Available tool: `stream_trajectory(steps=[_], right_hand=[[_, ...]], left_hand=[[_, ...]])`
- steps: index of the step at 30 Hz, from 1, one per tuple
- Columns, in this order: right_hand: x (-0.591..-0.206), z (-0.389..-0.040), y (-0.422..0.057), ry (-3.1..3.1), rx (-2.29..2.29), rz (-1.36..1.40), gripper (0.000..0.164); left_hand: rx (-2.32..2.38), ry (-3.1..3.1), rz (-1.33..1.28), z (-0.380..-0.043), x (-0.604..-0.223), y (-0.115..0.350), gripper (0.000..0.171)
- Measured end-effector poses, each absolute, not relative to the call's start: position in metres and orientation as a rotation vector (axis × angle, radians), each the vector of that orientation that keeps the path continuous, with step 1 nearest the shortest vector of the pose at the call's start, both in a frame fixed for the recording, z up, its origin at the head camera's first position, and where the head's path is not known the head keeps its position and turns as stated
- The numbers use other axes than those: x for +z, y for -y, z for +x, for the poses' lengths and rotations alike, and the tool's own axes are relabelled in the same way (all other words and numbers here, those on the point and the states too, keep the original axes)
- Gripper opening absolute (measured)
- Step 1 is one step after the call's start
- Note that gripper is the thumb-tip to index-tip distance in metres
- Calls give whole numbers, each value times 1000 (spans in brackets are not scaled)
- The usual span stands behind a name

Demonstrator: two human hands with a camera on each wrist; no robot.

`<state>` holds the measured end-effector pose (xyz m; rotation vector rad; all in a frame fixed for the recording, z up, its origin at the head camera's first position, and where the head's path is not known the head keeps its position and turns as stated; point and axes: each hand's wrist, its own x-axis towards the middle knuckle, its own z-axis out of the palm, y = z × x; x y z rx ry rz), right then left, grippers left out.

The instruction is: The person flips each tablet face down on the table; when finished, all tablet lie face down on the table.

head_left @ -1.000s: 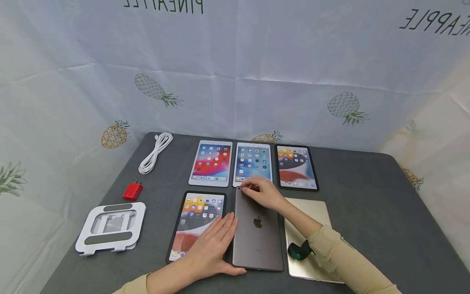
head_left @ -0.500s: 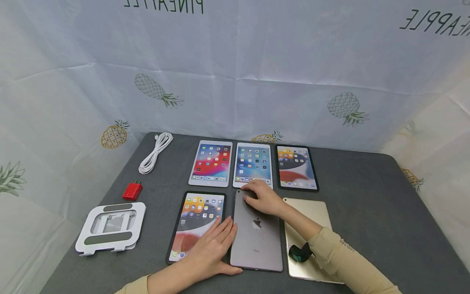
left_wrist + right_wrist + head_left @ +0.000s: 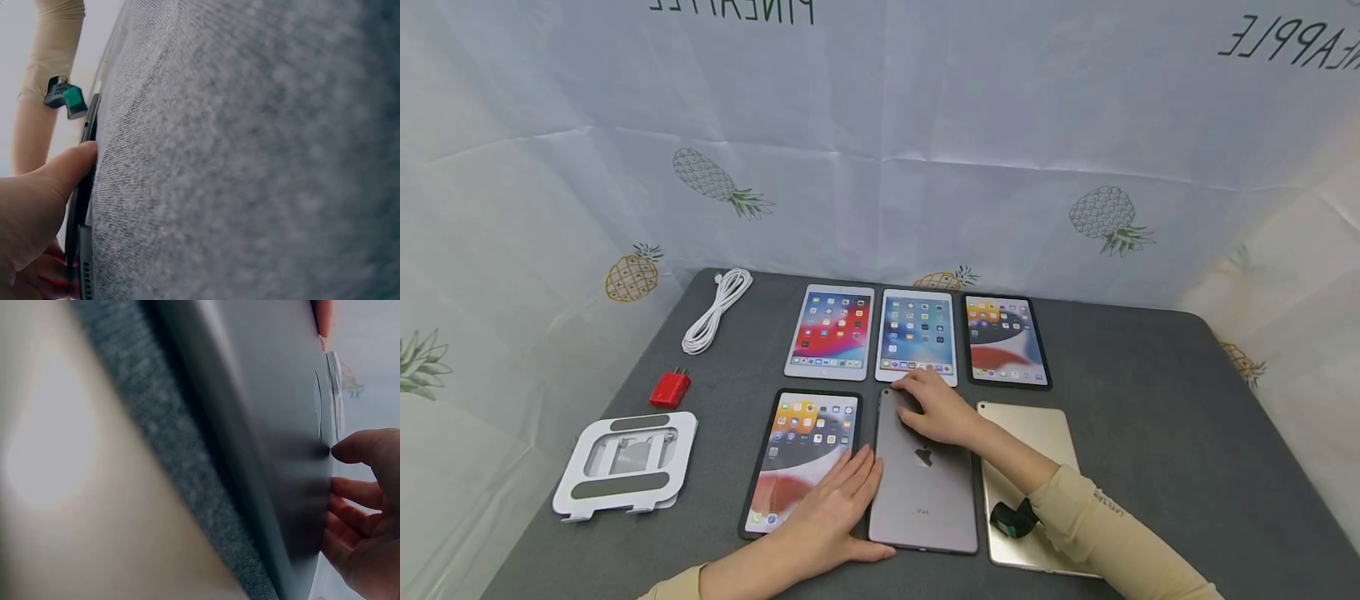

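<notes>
A grey tablet [image 3: 922, 508] lies back side up, its logo showing, in the front row. My left hand [image 3: 833, 504] rests along its left edge with straight fingers, partly over the neighbouring black-framed tablet [image 3: 808, 417]; in the left wrist view the left thumb [image 3: 78, 165] touches the grey tablet's edge. At the top left corner, my right hand [image 3: 942, 408] holds the grey tablet, fingers bent at the top edge and thumb on the back, also seen in the right wrist view. Beneath the right forearm lies a gold tablet [image 3: 1033, 429].
Behind stand out three flat-lying lit tablets: one with a red screen [image 3: 831, 332], one blue [image 3: 917, 329], one black-framed [image 3: 1006, 342]. Leftward are a coiled white cable [image 3: 715, 312], a red charger plug [image 3: 670, 389] and a folded white stand [image 3: 625, 462]. A pineapple-print cloth [image 3: 880, 125] hangs behind.
The grey tablet's top edge has shifted slightly toward me, and the tablet has moved a little left. The right hand has moved slightly with it; the left hand has barely moved.
</notes>
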<state>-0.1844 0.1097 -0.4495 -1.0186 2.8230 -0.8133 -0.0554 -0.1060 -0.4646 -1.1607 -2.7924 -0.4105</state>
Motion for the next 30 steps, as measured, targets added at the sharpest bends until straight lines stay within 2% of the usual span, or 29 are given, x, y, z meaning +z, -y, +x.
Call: stream_trajectory(steps=[30], right_hand=[[-452, -177, -106, -2883, -756, -1048, 37]], left_hand=[[-506, 2892, -1157, -54, -463, 109, 94]])
